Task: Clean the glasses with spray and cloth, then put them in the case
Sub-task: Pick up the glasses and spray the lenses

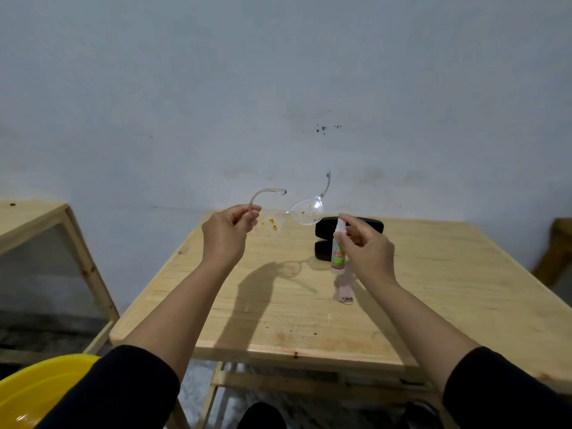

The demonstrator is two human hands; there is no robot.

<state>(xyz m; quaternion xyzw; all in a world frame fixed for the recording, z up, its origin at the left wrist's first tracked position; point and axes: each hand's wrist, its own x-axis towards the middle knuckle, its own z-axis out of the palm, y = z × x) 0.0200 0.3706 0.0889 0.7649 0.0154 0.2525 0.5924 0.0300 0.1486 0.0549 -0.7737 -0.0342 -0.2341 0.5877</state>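
Observation:
My left hand (227, 232) holds clear-framed glasses (305, 211) by one temple, raised above the wooden table (433, 274). Both lenses carry yellow-brown specks. My right hand (365, 247) grips a small white spray bottle (338, 249) with a green and pink label, its nozzle pointing at the right lens, a finger on top. Behind the bottle an open black glasses case (322, 230) lies on the table, partly hidden by my hand. A small pinkish cloth (344, 289) rests on the table just below the bottle.
A grey wall stands right behind the table. A second wooden table (37, 221) is to the left, and a yellow round object (34, 394) sits at the lower left. A wooden piece (554, 255) shows at the far right edge.

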